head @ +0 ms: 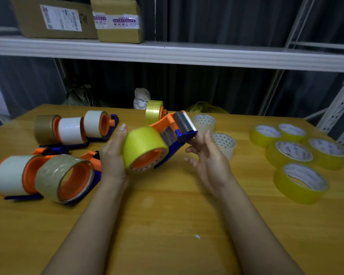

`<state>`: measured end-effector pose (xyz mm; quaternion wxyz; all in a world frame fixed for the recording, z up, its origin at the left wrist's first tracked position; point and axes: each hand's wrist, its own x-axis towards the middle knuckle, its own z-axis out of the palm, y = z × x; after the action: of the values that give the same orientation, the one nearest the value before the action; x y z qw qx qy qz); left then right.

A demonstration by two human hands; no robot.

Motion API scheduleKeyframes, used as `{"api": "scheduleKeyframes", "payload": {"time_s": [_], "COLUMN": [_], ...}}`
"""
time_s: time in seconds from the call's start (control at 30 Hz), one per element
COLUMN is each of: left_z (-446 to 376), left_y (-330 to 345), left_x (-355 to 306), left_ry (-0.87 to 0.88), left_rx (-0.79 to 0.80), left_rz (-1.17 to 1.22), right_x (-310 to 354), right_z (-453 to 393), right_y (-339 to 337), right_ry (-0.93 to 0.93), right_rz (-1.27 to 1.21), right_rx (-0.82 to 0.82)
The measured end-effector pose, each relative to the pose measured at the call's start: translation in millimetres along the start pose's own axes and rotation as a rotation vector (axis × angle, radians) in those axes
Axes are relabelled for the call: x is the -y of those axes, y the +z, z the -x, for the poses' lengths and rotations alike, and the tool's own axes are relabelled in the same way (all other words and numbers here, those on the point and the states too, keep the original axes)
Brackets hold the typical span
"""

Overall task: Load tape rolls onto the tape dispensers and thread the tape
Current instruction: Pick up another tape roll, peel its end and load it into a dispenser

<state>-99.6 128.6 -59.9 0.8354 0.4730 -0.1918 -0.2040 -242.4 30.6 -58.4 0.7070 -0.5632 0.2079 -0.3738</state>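
Observation:
An orange and blue tape dispenser (174, 126) is held just above the wooden table (167, 215), with a yellow tape roll (142, 144) seated on its orange hub. My left hand (113, 153) grips the left side of that roll. To the right, my right hand (205, 153) pinches the blue front end of the dispenser under the grey roller (182, 122) and toothed blade. A strip of clear tape runs from the roll toward the roller.
Several loaded dispensers (72, 128) lie at the left, two nearer ones (44, 175) at the front left. Another loaded dispenser (155, 110) stands behind. Two whitish rolls (224, 142) sit right of my hands, several yellow rolls (298, 155) at far right. A shelf (167, 52) holds cardboard boxes (117, 20).

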Motion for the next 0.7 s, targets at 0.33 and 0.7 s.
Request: {"api": "scheduleKeyframes", "payload": {"time_s": [0.33, 0.7], "left_z": [-4.4, 1.0], "left_y": [0.9, 9.3], "left_x": [5.9, -0.4], "left_ry": [-0.036, -0.068], "left_rx": [-0.053, -0.116], "left_rz": [0.011, 0.027], "right_x": [-0.1, -13.2], "right_z": [-1.9, -8.1], "right_y": [-6.6, -2.0], "right_ry": [0.174, 0.164], "right_rz": [-0.420, -0.110], "right_rx": [0.205, 0.000]}}
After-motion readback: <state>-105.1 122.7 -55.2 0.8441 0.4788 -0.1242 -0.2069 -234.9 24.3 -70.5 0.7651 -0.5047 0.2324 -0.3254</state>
